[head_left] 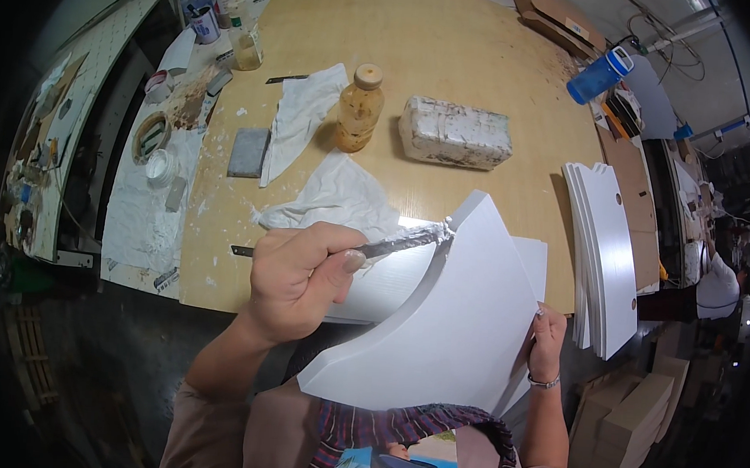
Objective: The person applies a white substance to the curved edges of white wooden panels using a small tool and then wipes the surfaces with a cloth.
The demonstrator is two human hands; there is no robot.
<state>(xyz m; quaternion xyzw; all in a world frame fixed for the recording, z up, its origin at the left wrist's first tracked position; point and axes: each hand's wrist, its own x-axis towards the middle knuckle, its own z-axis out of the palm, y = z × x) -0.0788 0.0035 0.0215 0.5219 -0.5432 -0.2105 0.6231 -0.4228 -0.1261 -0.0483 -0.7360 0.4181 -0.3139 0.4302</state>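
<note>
My left hand point(303, 272) is closed around a thin, dark metal blade point(390, 243). White paste clings to its far end, which touches the curved edge of a white panel point(447, 326). The panel is tilted up against my lap, with a concave side facing left. Fingers of my right hand point(547, 340) grip its right edge. Just beyond my left hand lies a crumpled white cloth point(334, 198). Underneath, another white sheet point(389, 283) lies partly covered on the table.
Farther back on the table point(458, 40) stand an amber-stained bottle point(360, 116) and a taped white block point(456, 135). A grey block point(248, 152) and a paste tub point(162, 166) sit left. Stacked white panels point(598, 250) lean at right, near a blue bottle point(599, 77). Cardboard boxes point(631, 426) stand below.
</note>
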